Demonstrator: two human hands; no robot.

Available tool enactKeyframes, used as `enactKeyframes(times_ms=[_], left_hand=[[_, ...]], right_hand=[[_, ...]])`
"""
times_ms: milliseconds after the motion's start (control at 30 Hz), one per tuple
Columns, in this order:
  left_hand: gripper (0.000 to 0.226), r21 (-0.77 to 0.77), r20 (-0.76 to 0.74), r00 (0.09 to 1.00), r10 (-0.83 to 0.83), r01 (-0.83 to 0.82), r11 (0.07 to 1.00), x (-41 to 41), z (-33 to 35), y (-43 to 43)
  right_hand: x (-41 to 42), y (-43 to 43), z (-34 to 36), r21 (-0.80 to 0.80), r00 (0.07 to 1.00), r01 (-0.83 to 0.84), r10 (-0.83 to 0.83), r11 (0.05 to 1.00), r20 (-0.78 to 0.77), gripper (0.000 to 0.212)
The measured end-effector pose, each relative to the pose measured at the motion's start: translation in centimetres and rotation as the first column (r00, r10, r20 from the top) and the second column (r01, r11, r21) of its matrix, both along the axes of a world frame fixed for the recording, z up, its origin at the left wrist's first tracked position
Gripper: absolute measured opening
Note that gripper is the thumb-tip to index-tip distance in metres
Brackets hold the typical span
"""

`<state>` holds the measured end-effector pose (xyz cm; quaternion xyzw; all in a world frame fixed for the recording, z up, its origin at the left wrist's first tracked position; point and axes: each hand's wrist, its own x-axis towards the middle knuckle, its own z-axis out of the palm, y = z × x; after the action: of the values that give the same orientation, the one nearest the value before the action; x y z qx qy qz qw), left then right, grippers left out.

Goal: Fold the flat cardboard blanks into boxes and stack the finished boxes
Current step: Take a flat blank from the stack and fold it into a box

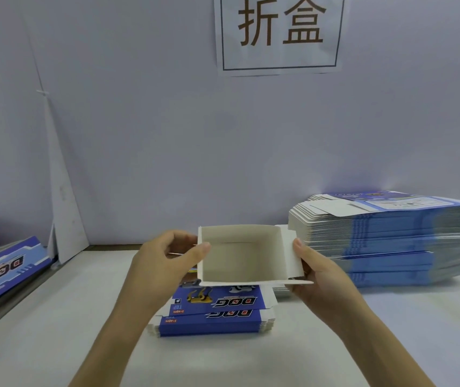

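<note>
I hold a half-formed cardboard box (240, 255) above the table, its open end facing me and its white inside showing. My left hand (167, 258) grips its left wall, thumb over the edge. My right hand (318, 277) grips the right side, thumb on a loose white flap. Under the box lies a short pile of flat blue blanks (212, 317) printed "DOG". A tall stack of flat blanks (385, 241) stands at the right.
Finished blue "DOG" boxes (2, 269) lie at the left edge. A white wall with a paper sign (279, 32) closes the back. The white table (55, 344) runs toward me.
</note>
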<state>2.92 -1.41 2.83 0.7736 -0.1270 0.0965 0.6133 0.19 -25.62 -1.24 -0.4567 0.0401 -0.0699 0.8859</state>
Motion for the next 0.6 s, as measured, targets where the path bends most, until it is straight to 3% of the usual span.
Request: enactKeyframes(times_ms=[133,200,267,367,467,600], left_hand=[[0.010,-0.162,-0.139,0.983,-0.119,0.096,0.982,0.6,-0.7,0.2],[0.022,-0.419,-0.290,0.889,-0.355,0.216,0.882,0.7,-1.3,0.0],[0.031,-0.557,-0.343,0.783,-0.519,0.276,0.784,0.5,-1.8,0.0],[0.031,-0.573,-0.314,0.736,-0.599,0.356,0.738,0.9,-2.3,-0.1],[0.039,-0.555,-0.293,0.768,-0.570,0.349,0.755,1.0,-2.6,-0.5],[0.042,-0.289,-0.298,0.815,-0.497,0.420,0.861,0.0,-2.4,-1.4]], right_hand=[[0.2,0.2,-0.2,0.079,0.999,-0.005,0.008,0.997,-0.040,0.039],[0.3,0.1,-0.4,0.114,0.998,-0.015,0.022,0.993,-0.060,0.039],[0.3,0.0,-0.3,0.105,0.998,-0.033,0.038,0.994,-0.053,0.038],[0.3,-0.5,-0.1,0.144,0.999,-0.026,0.029,0.989,-0.021,0.032],[0.0,-0.3,-0.1,0.125,0.999,0.043,-0.041,0.991,-0.014,0.039],[-0.2,-0.2,-0.1,0.111,0.993,0.070,-0.059,0.991,-0.100,0.047]])
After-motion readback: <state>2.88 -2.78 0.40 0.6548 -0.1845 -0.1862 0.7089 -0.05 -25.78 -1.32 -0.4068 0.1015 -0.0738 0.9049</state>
